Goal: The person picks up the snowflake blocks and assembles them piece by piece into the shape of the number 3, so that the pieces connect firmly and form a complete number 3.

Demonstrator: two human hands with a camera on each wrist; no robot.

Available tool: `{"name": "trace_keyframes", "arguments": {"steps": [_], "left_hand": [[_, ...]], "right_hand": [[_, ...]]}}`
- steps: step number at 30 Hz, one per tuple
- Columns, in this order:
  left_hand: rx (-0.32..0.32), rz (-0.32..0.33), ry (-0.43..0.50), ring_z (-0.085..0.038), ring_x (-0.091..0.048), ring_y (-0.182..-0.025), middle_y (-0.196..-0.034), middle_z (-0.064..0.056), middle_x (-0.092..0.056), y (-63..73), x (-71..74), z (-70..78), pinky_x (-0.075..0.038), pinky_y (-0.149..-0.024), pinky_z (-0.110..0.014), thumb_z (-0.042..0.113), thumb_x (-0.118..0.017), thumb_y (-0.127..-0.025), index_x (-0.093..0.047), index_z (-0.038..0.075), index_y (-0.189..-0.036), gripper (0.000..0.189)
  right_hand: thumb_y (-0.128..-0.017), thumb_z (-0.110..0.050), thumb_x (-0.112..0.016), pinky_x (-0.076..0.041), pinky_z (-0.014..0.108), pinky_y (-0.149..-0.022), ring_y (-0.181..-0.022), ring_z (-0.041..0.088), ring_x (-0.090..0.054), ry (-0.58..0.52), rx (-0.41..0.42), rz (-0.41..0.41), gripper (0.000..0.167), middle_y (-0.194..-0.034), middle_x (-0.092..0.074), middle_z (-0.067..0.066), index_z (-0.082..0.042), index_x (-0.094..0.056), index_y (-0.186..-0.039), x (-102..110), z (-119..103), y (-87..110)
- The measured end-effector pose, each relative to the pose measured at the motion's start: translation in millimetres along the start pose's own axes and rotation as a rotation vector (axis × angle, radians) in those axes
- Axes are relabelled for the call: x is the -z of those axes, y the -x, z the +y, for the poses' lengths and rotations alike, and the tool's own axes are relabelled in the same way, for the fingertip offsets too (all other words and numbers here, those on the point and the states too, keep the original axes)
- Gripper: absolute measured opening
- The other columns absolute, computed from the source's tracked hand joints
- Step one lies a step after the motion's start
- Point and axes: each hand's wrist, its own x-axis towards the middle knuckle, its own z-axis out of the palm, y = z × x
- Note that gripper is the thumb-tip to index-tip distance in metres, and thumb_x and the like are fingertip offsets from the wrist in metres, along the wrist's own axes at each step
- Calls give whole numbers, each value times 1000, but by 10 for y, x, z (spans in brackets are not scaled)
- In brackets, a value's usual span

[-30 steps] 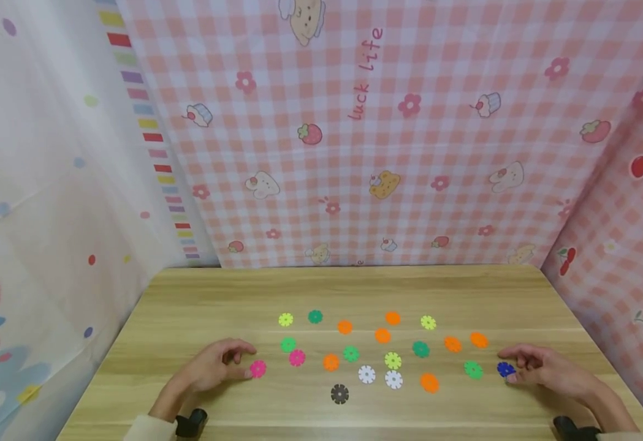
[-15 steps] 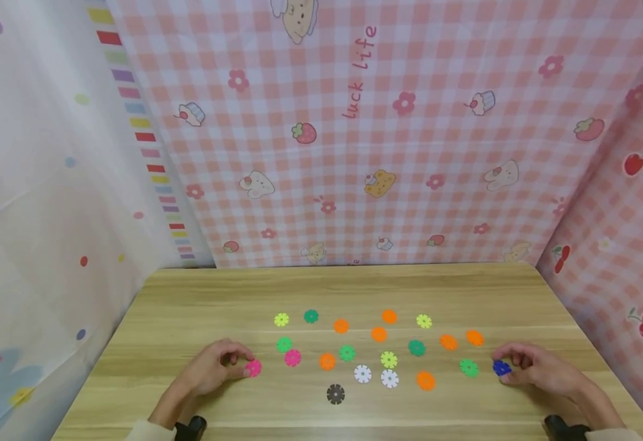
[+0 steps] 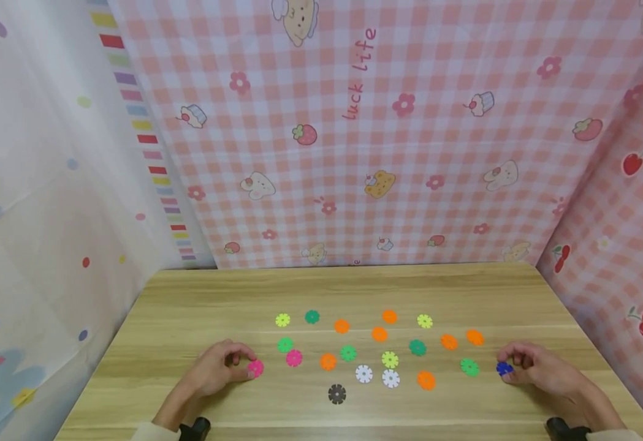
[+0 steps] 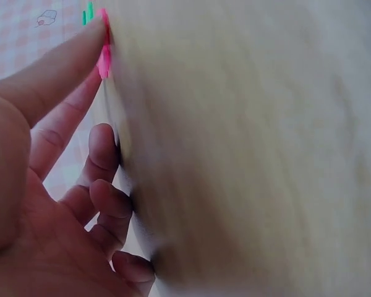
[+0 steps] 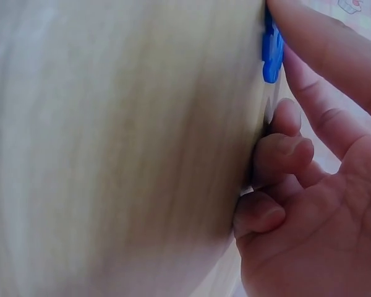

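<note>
At the left of the table, my left hand [image 3: 216,369] pinches the edge of a pink notched plastic disc [image 3: 255,368], a snowflake building piece, between thumb and index finger. In the left wrist view this pink disc [image 4: 105,62] appears edge-on at the fingertips, the other fingers curled against the wood. On the right side my right hand [image 3: 544,371] has thumb and index finger on a dark blue notched disc [image 3: 504,368]. The right wrist view shows the blue disc [image 5: 272,52] edge-on by the thumb, partly covered by it.
Several more notched discs lie flat between the hands, among them a black disc [image 3: 337,394], a white disc [image 3: 363,373], an orange disc [image 3: 426,380] and a green disc [image 3: 469,367]. Another pink disc [image 3: 294,358] lies near the left hand. A checked cloth [image 3: 354,153] hangs behind the wooden table [image 3: 233,282].
The right index finger has drawn in toward the thumb at the blue disc. My left fingers have closed slightly on the pink disc. The head view has shifted a little.
</note>
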Motion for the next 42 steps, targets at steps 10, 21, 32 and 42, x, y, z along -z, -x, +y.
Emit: {"name": "trace_keyframes", "arguments": {"steps": [10,21,32,42], "left_hand": [[7,-15,19,-13,-47,-78,-85,0,-56,-10,-19,27,-38,-66,-23,22,-84,-78,-69,20,-96,23],[21,-61,63,-10,-49,-72,-82,4,-62,-22,14,95,-39,-63,-23,22,-79,-84,-60,16,-95,22],[-31,-72,248,-23,-57,-69,-87,-8,-69,-243,-84,407,-47,-57,-23,4,-67,-92,-68,8,-113,22],[8,12,379,-18,-53,-65,-89,-19,-70,-441,-279,875,-41,-54,-21,9,-66,-93,-68,12,-117,24]], "right_hand": [[-86,-4,-74,-34,27,-59,-73,11,-41,-59,-1,-13,28,-87,-45,4,9,-55,-102,-2,38,-5],[-87,1,-71,-40,25,-60,-73,10,-47,-47,48,13,24,-84,-50,7,9,-53,-100,-10,5,-24],[-88,9,-57,-58,31,-63,-75,16,-63,-80,-23,3,21,-93,-60,15,8,-56,-108,-126,-684,-395],[-91,4,-62,-59,35,-67,-75,23,-68,-104,83,113,16,-90,-68,16,6,-60,-107,-575,-1257,-727]]}}
